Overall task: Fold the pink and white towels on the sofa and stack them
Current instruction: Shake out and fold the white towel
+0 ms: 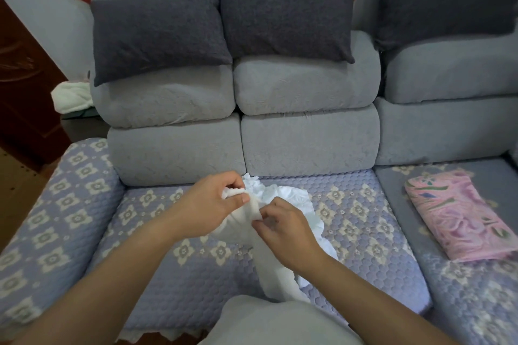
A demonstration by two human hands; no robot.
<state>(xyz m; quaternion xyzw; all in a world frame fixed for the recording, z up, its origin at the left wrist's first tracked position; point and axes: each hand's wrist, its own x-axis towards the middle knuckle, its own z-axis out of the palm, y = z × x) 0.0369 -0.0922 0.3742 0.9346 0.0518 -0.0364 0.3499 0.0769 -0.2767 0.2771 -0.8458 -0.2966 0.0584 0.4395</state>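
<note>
White crumpled terry towel (283, 206) is bunched over the middle of the sofa seat (168, 283), lifted off it between both hands. Left hand (208, 206) comes in from near-left, knuckles up, fingers curled round the towel's far top edge, thumb pressed on the cloth. Right hand (283, 228) just right of it and nearer, fingertips pinching a fold. Both forearms angle in from the near corners. Towel's long axis runs far-to-near, tail trailing down toward the near seat edge. Pink patterned towel (459, 216) lies folded flat on the right seat section, well apart, long axis far-left to near-right. Dark grey cushions (283, 8) on the backrest.
</note>
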